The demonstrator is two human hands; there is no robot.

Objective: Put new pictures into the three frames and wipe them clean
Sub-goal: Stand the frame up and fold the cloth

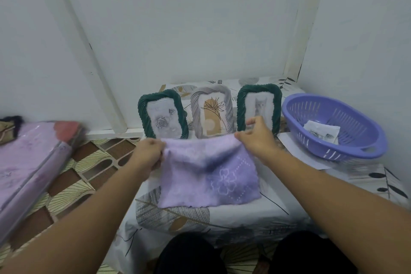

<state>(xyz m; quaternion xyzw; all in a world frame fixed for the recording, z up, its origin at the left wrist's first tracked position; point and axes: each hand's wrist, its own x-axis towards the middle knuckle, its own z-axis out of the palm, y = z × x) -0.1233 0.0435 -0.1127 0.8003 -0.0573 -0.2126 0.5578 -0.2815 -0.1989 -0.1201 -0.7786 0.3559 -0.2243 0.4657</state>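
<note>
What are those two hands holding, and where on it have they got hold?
A lilac cloth. The left hand and right hand each pinch its top edge near a corner, so it hangs over the table.

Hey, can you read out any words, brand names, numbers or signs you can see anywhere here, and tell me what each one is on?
No readable text anywhere.
Left green frame: rose picture, no words.
Grey frame: flower drawing, no words.
Right green frame: cat picture, no words.
Purple cloth: stitched flower pattern only.
Paper in the purple basket: dark marks, too small and blurred to read.
</note>
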